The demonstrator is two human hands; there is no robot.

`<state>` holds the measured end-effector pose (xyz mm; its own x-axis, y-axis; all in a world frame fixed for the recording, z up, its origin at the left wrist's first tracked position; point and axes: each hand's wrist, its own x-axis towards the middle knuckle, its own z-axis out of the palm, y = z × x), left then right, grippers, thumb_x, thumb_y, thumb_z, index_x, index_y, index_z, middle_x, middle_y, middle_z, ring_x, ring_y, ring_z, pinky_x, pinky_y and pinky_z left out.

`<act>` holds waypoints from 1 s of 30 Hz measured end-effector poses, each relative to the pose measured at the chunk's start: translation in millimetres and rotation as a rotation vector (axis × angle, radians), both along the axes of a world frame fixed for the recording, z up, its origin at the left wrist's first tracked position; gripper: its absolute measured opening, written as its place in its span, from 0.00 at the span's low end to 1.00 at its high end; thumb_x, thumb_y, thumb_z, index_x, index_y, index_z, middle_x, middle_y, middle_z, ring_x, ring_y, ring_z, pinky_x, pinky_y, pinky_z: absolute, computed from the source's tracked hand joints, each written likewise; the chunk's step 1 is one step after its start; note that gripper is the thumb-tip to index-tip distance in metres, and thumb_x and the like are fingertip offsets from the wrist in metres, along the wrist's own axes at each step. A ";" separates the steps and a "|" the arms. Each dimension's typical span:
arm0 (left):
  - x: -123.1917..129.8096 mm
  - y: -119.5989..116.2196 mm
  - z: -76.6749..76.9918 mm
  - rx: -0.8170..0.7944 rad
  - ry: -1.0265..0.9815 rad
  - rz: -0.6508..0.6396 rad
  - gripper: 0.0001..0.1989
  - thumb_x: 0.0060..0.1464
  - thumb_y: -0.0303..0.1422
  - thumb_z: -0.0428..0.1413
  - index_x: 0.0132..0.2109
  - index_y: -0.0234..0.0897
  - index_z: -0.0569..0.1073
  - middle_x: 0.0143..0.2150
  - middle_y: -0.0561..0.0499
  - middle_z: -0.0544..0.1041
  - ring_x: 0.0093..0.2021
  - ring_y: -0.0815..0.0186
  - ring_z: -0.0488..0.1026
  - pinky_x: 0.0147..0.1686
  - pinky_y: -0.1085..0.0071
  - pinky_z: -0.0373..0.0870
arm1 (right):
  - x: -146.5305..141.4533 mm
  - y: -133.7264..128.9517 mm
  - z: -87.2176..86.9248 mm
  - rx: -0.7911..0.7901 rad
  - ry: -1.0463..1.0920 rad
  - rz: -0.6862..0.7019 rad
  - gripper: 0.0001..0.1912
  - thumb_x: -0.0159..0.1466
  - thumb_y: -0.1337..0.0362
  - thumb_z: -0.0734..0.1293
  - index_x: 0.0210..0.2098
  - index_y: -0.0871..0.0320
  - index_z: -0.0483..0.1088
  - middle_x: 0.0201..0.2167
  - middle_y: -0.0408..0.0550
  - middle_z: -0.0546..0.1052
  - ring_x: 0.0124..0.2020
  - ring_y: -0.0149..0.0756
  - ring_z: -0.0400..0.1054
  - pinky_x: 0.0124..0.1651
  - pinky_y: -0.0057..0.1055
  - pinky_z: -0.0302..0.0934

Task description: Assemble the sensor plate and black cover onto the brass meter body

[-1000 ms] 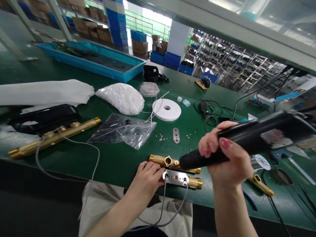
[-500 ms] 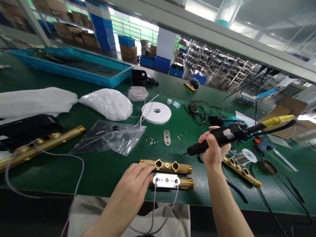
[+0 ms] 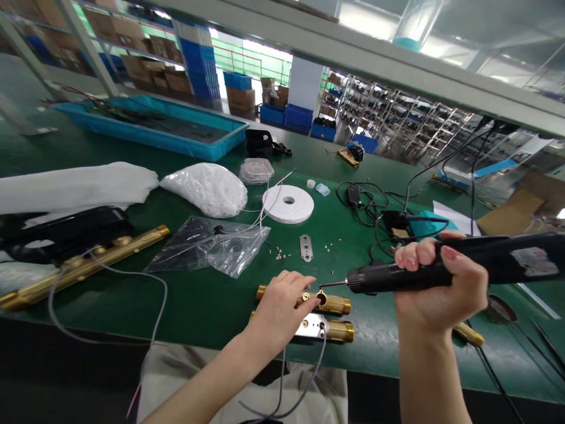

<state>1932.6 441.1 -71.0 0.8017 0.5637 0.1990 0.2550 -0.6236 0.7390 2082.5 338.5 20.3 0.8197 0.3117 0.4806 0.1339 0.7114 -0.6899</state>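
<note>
My right hand [image 3: 441, 282] is wrapped round a black electric screwdriver [image 3: 397, 275], its bit pointing left. The bit's tip is at the round port of the rear brass pipe fitting [image 3: 338, 303]. My left hand [image 3: 285, 306] lies across that fitting, thumb and fingers on either side of it near the port, and hides its left part. Parallel in front lies a second brass pipe fitting [image 3: 342, 331] with a silver plate [image 3: 312, 325] on it and grey cables running toward my lap. A loose silver plate [image 3: 306, 248] and several small screws [image 3: 280, 254] lie behind.
A white tape roll [image 3: 300, 204], a clear plastic bag [image 3: 233, 247] and a white bag [image 3: 209, 189] lie farther back. At left are another brass pipe [image 3: 101, 256] and a black part. A blue tray [image 3: 176, 134] stands behind; black cables [image 3: 368, 203] coil at right.
The screwdriver has swung to nearly level, and its tip has come to the rear fitting. My left hand has slid right along the fittings, toward the right-hand port. The view has shifted slightly.
</note>
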 end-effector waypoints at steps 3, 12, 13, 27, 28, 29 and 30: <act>3.4 -2.6 0.6 -0.005 -0.008 0.007 0.11 0.53 0.28 0.60 0.45 0.39 0.73 0.41 0.54 0.74 0.44 0.63 0.67 0.46 0.61 0.60 | -8.8 -3.0 5.8 0.013 -0.010 0.024 0.09 0.51 0.66 0.60 0.33 0.59 0.63 0.16 0.37 0.61 0.15 0.26 0.54 0.20 0.25 0.53; -3.3 -2.4 0.6 0.017 -0.048 0.007 0.03 0.55 0.29 0.58 0.33 0.39 0.76 0.33 0.57 0.76 0.37 0.67 0.68 0.43 0.64 0.57 | -17.2 -6.0 7.3 0.011 -0.043 0.056 0.09 0.51 0.66 0.60 0.34 0.59 0.63 0.16 0.37 0.60 0.15 0.26 0.54 0.20 0.25 0.53; -3.8 -2.1 0.5 0.032 -0.040 0.010 0.03 0.55 0.29 0.58 0.33 0.39 0.75 0.33 0.56 0.76 0.36 0.66 0.68 0.42 0.64 0.56 | -18.1 -6.3 7.3 0.012 -0.044 0.057 0.09 0.51 0.66 0.60 0.33 0.59 0.63 0.16 0.37 0.60 0.15 0.26 0.54 0.20 0.25 0.53; -7.9 -5.5 -0.8 0.365 0.008 0.016 0.05 0.54 0.31 0.59 0.32 0.34 0.71 0.32 0.52 0.73 0.35 0.64 0.66 0.42 0.61 0.58 | -28.7 -4.0 6.0 -0.021 -0.059 0.060 0.10 0.49 0.65 0.62 0.32 0.58 0.63 0.15 0.36 0.60 0.14 0.25 0.54 0.20 0.25 0.52; -8.0 -5.8 -1.4 0.392 0.014 0.019 0.06 0.54 0.31 0.58 0.31 0.34 0.71 0.32 0.52 0.73 0.35 0.63 0.65 0.42 0.61 0.58 | -29.8 -4.1 5.3 -0.019 -0.065 0.060 0.10 0.50 0.65 0.62 0.32 0.58 0.63 0.16 0.36 0.61 0.14 0.25 0.54 0.20 0.25 0.52; -7.9 -6.0 -1.9 0.406 0.018 0.022 0.06 0.54 0.31 0.58 0.31 0.34 0.70 0.32 0.51 0.72 0.35 0.63 0.65 0.41 0.61 0.58 | -31.0 -4.3 4.7 -0.018 -0.069 0.064 0.10 0.50 0.65 0.62 0.33 0.58 0.63 0.16 0.36 0.61 0.14 0.25 0.54 0.20 0.25 0.52; -7.6 -6.1 -2.5 0.408 0.019 0.022 0.07 0.54 0.31 0.58 0.31 0.34 0.70 0.31 0.51 0.72 0.35 0.63 0.65 0.41 0.61 0.58 | -32.1 -4.4 4.1 -0.015 -0.073 0.069 0.10 0.50 0.65 0.62 0.33 0.58 0.63 0.16 0.36 0.61 0.14 0.25 0.54 0.20 0.25 0.52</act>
